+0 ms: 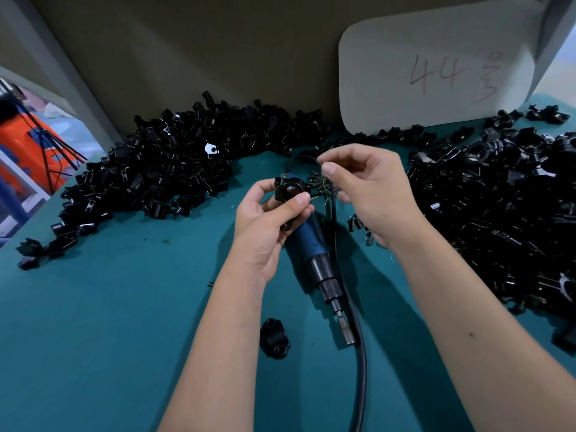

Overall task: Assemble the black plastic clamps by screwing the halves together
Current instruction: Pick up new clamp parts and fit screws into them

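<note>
Left hand (270,219) grips a black clamp (289,189); I cannot tell what right hand (367,188), fingertips pinched, holds beside it.

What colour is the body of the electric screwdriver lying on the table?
Dark blue, with a black collar and metal bit; the electric screwdriver shows best in the head view.

Counter (93,338): clamp pile (162,169) back-left, 2nd pile (498,207) right. Driver (314,254) lies centre btwn the arms, bit end nearest; cable (358,353) runs along its right. Screws (319,179) behind driver. Lone half (274,338) just left of bit. Card (436,67) stands at back-right, against the wall.
</note>
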Available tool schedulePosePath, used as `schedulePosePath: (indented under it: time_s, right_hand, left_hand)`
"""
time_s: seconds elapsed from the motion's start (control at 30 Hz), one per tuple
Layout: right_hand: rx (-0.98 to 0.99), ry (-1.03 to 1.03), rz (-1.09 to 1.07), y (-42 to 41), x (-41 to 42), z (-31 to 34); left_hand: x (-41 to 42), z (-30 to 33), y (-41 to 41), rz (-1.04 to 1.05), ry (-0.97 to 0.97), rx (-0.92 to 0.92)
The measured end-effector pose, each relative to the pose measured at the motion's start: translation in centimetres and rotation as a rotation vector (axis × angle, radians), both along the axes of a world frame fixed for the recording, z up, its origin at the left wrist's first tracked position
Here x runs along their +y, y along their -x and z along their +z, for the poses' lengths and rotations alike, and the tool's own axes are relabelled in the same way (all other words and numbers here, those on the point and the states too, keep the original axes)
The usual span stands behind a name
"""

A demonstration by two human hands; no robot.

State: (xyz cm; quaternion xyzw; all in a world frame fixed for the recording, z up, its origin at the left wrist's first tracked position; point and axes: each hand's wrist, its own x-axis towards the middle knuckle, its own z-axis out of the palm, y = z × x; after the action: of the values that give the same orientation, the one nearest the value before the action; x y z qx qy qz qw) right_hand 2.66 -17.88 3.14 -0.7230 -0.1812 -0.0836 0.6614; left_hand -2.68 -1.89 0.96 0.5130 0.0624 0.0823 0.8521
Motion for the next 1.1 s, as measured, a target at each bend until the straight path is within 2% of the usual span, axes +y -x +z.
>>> schedulePosePath:
  time_s: [0.07,0.4,0.6,0.73,1.1]
  right_hand:
    - [-0.016,-0.095,0.026,0.2,0.4,0.2]
    - [0.002,-0.043,0.117,0.5,0.4,-0.1]
    - [0.188,-0.136,0.242,0.8,0.6,0.2]
    - [0.235,-0.214,0.316,0.8,0.3,0.3]
    - [0.164,-0.203,0.206,0.7,0.6,0.1]
  left_hand:
    - [0.0,0.1,0.1,-0.018,0.002,-0.006]
    - [0.2,0.2,0.4,-0.105,0.012,-0.034]
    - [0.0,0.3,0.7,-0.185,0.181,-0.032]
    - [-0.4,0.5,1.0,-0.221,0.239,-0.021]
    - [-0.3,0.4,0.8,-0.199,0.172,-0.012]
